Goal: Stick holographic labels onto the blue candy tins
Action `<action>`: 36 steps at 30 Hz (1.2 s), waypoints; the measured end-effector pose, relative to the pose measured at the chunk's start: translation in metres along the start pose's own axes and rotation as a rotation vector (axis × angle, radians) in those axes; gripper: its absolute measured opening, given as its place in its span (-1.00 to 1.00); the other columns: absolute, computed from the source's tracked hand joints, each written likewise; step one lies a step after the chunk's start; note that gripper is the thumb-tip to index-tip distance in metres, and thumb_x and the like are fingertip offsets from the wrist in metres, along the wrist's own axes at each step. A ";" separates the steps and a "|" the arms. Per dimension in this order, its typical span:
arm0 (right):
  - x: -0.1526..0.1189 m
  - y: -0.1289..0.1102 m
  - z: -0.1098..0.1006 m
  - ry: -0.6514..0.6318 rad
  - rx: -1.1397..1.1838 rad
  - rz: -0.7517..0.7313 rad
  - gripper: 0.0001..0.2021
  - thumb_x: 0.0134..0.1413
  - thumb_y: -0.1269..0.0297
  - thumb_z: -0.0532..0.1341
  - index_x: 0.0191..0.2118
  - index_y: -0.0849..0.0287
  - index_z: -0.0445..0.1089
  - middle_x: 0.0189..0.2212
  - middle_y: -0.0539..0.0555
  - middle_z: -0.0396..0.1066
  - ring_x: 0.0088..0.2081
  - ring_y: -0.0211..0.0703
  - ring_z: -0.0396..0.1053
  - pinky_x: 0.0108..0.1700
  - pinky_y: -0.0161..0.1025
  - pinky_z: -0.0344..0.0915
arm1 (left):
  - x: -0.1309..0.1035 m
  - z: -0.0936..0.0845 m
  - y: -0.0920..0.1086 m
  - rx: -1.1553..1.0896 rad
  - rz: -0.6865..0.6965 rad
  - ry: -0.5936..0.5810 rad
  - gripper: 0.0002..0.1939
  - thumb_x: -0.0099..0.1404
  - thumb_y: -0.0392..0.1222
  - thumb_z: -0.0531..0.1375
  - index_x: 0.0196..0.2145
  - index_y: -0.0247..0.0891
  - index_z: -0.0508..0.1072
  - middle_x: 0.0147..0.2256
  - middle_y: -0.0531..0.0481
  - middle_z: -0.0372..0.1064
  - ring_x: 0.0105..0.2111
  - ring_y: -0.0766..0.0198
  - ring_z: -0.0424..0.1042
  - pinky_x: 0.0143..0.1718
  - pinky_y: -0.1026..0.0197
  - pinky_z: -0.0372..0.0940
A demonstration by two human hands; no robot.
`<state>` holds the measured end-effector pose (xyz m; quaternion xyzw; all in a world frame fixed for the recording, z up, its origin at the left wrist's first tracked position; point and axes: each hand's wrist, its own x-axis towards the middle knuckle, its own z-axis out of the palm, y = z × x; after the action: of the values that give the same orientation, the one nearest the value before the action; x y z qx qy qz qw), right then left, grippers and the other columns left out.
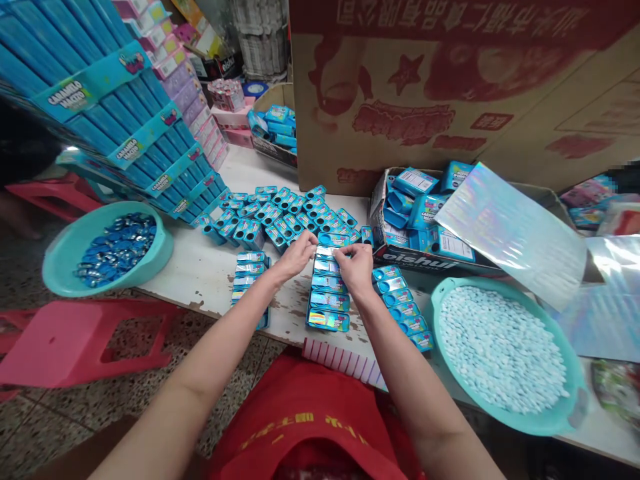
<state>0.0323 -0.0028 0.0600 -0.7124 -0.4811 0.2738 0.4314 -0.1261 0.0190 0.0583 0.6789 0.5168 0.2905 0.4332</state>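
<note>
A row of small blue boxes (329, 301) stands on the white table in front of me. My left hand (301, 252) is at the row's upper left edge, fingers pinched. My right hand (356, 265) is on the row's upper right side, thumb and fingertips together at a small shiny piece on one box. What the left fingertips hold, if anything, is too small to tell. Another row of blue boxes (250, 269) lies to the left, partly behind my left forearm. A third row (404, 308) slants beside my right forearm. Many blue boxes with round dark holes (285, 220) stand behind.
A teal basin of pale blue candies (503, 347) is at the right, and a teal basin of blue wrapped pieces (117, 247) at the left. Behind are an open carton of blue packs (425, 213), a large cardboard box (450, 87) and stacked blue display boxes (100, 100). A striped strip (345, 360) hangs at the front edge.
</note>
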 end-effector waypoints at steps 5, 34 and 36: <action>-0.002 0.008 -0.004 0.018 0.074 0.082 -0.66 -0.30 0.14 0.29 -0.36 0.18 0.23 -0.36 0.00 0.23 -0.44 -0.25 0.17 -0.30 -0.22 0.20 | -0.016 0.021 -0.006 0.137 -0.153 0.188 -0.76 0.26 -0.17 0.00 -0.15 -0.24 0.33 -0.34 -0.02 0.39 -0.29 0.19 0.38 -0.21 0.16 0.26; -0.220 0.188 -0.133 0.024 0.133 0.366 -0.76 -0.28 0.14 0.28 -0.42 0.15 0.38 -0.33 0.10 0.43 -0.22 -0.01 0.37 -0.08 -0.02 0.26 | -0.211 0.090 -0.078 -0.131 -0.196 -0.278 -0.87 0.06 -0.36 0.07 -0.57 -0.26 0.37 -0.23 -0.08 0.37 -0.14 0.20 0.33 -0.03 0.16 0.19; -0.228 0.183 -0.143 0.047 0.088 0.270 -0.86 -0.24 0.18 0.25 -0.51 0.13 0.39 -0.26 0.13 0.42 -0.14 0.01 0.35 -0.01 0.01 0.21 | -0.220 0.090 -0.076 -0.114 -0.210 -0.230 -0.87 0.08 -0.34 0.06 -0.56 -0.25 0.36 -0.04 -0.12 0.30 0.03 0.16 0.25 0.08 0.10 0.11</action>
<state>0.1413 -0.2938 -0.0380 -0.7573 -0.3580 0.3336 0.4326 -0.1498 -0.2095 -0.0385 0.6243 0.5146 0.1929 0.5552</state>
